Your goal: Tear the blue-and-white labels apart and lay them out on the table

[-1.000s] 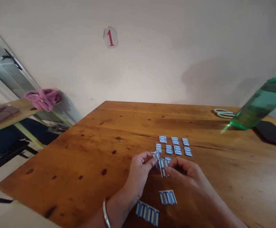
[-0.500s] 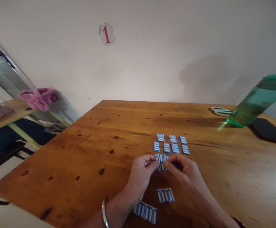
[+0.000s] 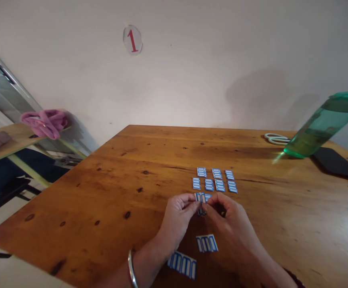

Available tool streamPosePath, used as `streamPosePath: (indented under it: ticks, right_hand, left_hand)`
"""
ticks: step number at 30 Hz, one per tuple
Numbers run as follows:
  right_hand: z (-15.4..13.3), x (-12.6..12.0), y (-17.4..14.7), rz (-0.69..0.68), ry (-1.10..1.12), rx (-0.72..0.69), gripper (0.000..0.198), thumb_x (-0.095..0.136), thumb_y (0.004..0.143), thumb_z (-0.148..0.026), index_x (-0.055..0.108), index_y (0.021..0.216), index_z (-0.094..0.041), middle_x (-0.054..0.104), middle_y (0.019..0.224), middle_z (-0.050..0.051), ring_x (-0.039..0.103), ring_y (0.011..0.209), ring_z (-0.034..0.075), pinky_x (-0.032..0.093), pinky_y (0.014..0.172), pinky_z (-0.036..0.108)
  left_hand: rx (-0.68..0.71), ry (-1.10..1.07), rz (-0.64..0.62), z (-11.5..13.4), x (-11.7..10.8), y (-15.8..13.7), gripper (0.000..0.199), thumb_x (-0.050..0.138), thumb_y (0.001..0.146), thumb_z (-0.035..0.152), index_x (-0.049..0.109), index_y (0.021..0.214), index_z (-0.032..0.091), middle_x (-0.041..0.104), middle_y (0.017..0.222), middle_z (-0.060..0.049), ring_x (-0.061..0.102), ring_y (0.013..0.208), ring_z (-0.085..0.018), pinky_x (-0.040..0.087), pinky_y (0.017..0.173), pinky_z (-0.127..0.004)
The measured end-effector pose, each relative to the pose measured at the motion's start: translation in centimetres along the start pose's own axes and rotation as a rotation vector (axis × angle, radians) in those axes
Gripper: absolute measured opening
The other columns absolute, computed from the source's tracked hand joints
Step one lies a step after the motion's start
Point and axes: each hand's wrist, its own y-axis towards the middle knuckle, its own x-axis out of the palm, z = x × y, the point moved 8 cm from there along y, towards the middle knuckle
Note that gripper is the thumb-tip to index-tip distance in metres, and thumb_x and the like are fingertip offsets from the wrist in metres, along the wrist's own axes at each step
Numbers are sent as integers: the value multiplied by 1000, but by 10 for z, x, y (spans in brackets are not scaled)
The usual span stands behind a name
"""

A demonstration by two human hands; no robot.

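Note:
Between both hands is a small sheet of blue-bordered white labels [image 3: 200,198], held just above the table. My left hand [image 3: 175,220], with a silver bangle at the wrist, pinches its left side between thumb and fingers. On the other side, my right hand [image 3: 234,222] closes thumb and forefinger on the sheet, hiding much of it. Beyond my fingertips, several small label pieces [image 3: 209,185] lie in two rows. Nearer to me rest a wider label sheet [image 3: 207,243] and another label sheet [image 3: 182,265], which is partly covered by my left forearm.
The wooden table [image 3: 102,188] stands against a wall. At its right are a tilted-looking green bottle [image 3: 318,130], a black phone-like slab [image 3: 336,162] and a coiled white cable [image 3: 276,139]. A pink cloth [image 3: 45,123] lies on a side table at left.
My right thumb and fingertips have shifted slightly left, closer to my left thumb, and less of the held sheet shows. The loose pieces stay put; the view has shifted a little.

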Motion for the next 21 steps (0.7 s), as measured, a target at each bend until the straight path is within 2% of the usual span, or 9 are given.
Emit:
streamPosePath:
  ticks: [3, 6, 10, 15, 18, 21]
  right_hand:
    - [-6, 3, -3, -99, -105, -59, 14, 46, 76, -24, 54, 66, -18, 58, 58, -1, 49, 53, 12, 37, 50, 23]
    - [-10, 13, -11, -278, -307, -139, 12, 47, 72, -14, 55, 65, -19, 60, 61, -1, 52, 55, 13, 35, 50, 23]
    - [-11, 29, -27, -483, -556, -236, 13, 51, 67, -9, 60, 74, -16, 64, 80, 6, 59, 68, 19, 40, 58, 28]
    - [-6, 38, -33, -521, -738, -237, 26, 53, 65, -6, 60, 89, -14, 61, 96, 13, 61, 83, 28, 46, 64, 39]
    - [-3, 40, -33, -533, -768, -248, 23, 52, 66, -5, 60, 86, -14, 61, 97, 14, 60, 84, 29, 47, 67, 41]
    - [-2, 41, -33, -529, -756, -272, 18, 51, 65, -5, 59, 78, -14, 62, 92, 14, 61, 79, 27, 46, 64, 37]
  left_hand:
    - [-44, -10, 66, 1, -9, 0, 14, 66, 67, 27, 69, 69, 14, 68, 65, -4, 60, 60, -15, 46, 62, -25]
    - [-70, -72, 132, 3, -20, 0, 17, 69, 64, 29, 67, 70, 13, 69, 69, -6, 63, 66, -18, 50, 62, -28]
    - [-60, -119, 171, 5, -27, 1, 18, 69, 64, 28, 65, 71, 12, 70, 73, -8, 64, 69, -19, 51, 60, -28]
    - [-88, -122, 167, 1, -25, 1, 17, 68, 66, 28, 65, 72, 12, 70, 76, -9, 64, 72, -18, 51, 61, -27]
    - [-91, -132, 162, 1, -24, 1, 18, 69, 64, 29, 65, 71, 12, 70, 73, -8, 64, 71, -18, 51, 61, -27]
    - [-82, -133, 154, 2, -23, 1, 18, 69, 64, 29, 65, 70, 13, 69, 70, -7, 63, 70, -18, 50, 60, -27]
